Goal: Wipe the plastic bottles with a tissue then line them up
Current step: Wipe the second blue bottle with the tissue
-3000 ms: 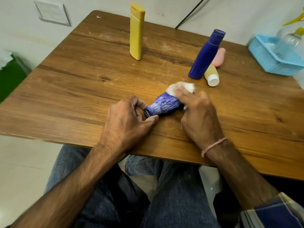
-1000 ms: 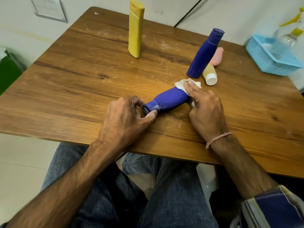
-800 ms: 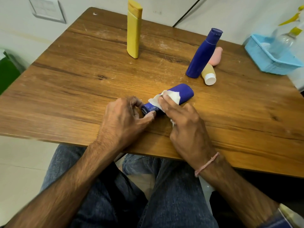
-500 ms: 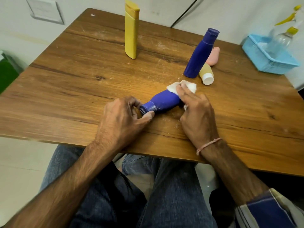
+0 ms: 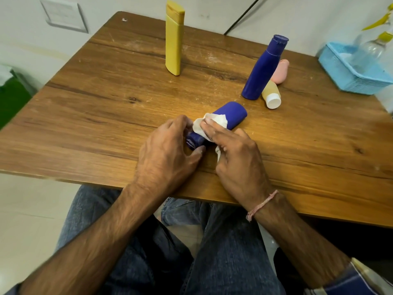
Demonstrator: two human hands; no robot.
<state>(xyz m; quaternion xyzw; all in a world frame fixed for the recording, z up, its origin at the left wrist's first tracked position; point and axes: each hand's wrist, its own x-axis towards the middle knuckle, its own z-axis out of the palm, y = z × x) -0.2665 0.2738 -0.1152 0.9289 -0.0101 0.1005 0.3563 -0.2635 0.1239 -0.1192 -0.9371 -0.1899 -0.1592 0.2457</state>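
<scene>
Left hand (image 5: pixel 168 150), centre of frame: fingers curled round the cap end of the blue bottle (image 5: pixel 231 113), thumb tip against the cap. Judged a steadying grip, so the bottle cannot roll or slide under the rubbing.

Right hand (image 5: pixel 236 158), just right of it: fingers nearly straight, pressing the tissue (image 5: pixel 209 124) flat onto the bottle's neck half. A tail of tissue shows below the fingers near the thumb; whether the thumb nips it, cannot tell.

Blue bottle lies on its side on the counter (image 5: pixel 106 103), cap toward the person, base pointing to the upper right. Lying down gives the tissue a long flat run along the side. Base half bare, not under the tissue at this moment.

Yellow bottle (image 5: pixel 174 39) stands upright, upper centre, well apart from the rest. Possibly the start of the line; a guess only.

Second blue bottle (image 5: pixel 262 69) stands upper right. Just behind it a pink bottle (image 5: pixel 281 71) lies on its side, and a small tan bottle (image 5: pixel 271 94) with a white cap lies beside its base. These two are probably waiting their turn.

Basket (image 5: pixel 350 71), far right edge, holds a clear spray bottle (image 5: pixel 370 50).

Step in hand: wiping. Lining up is largely not yet done.
</scene>
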